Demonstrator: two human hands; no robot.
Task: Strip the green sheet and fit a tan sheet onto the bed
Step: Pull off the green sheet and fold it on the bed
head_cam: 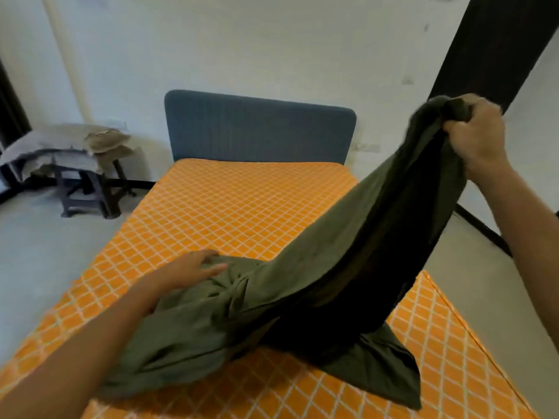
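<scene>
Right grip [476, 133] clamps green sheet [317, 282] aloft | left grip [193, 269] spread flat on it

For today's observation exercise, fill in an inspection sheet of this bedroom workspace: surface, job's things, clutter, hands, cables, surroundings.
Surface: mattress, orange with a white diamond pattern, bare except where the sheet lies.
Job's things: green sheet bunched at the near end, one part lifted; tan cloth on the stool, possibly the tan sheet.
Clutter: grey fabric draped over a dark stool left of the bed.
Hands: right hand, closed grip on the raised sheet; left hand open, flat on the sheet.
Cables: nothing seen.
Surroundings: blue headboard, white wall, dark curtain, grey floor.
</scene>
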